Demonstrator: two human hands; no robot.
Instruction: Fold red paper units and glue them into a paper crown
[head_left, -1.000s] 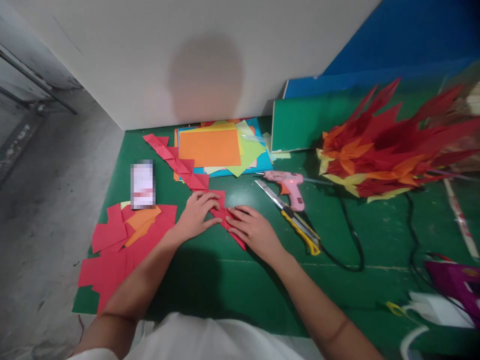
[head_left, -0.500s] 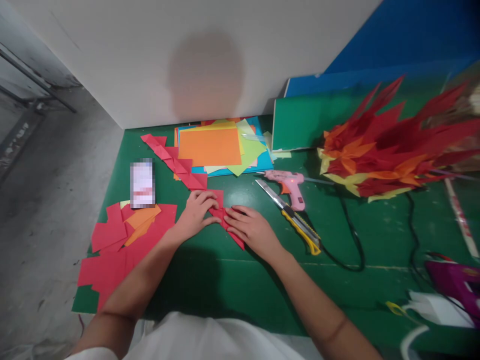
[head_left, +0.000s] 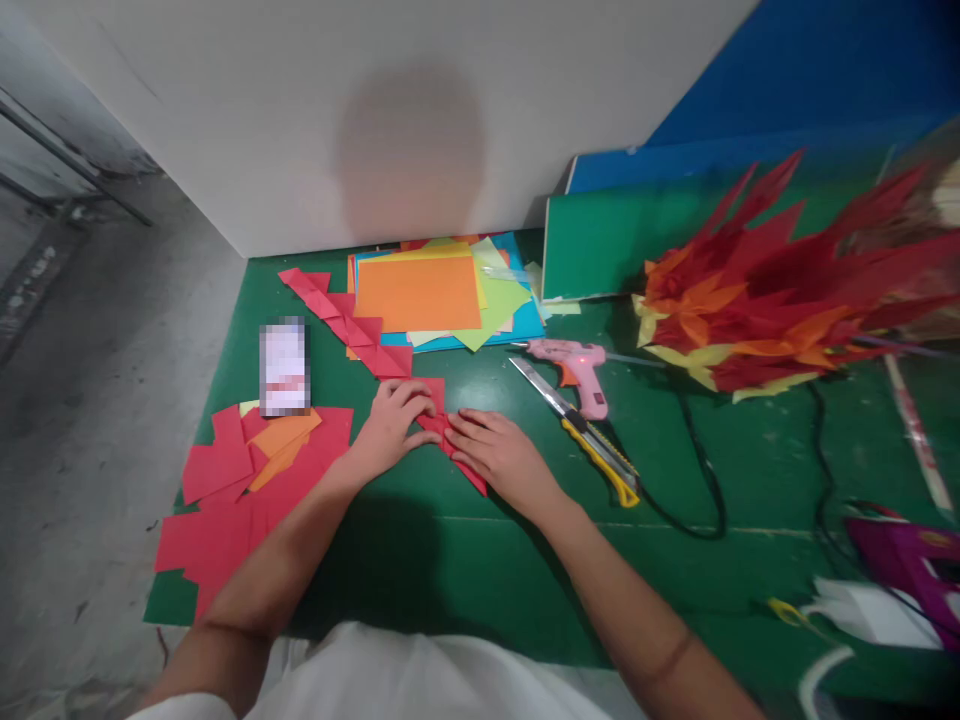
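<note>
A person in a white shirt [head_left: 420, 675] works with both hands on a green table [head_left: 570, 610]. The task's thing, a strip of red folded paper [head_left: 352, 325], runs diagonally across the tabletop, from beside the stack of coloured paper [head_left: 416, 295] down to the hands. Its near end narrows to a point just beside the right hand.

The left hand [head_left: 391, 430] rests on the lower part of the strip, its fingers bent and its thumb set apart from them; whether it pinches the paper cannot be told. The right hand [head_left: 506, 462] lies palm down, fingers nearly straight and close together, the tips touching the strip without closing around it. Its thumb is hidden.

To the right of the hands, a pink glue gun [head_left: 574, 365] lies next to a yellow-handled knife [head_left: 600, 460] with its blade out. A phone [head_left: 285, 365], its screen blurred, sits at the left, touching a spread of loose red paper [head_left: 214, 540] with orange pieces [head_left: 285, 440] on top. Well apart, at the far right, stands a bundle of red, orange and yellow paper shapes [head_left: 780, 290].
</note>
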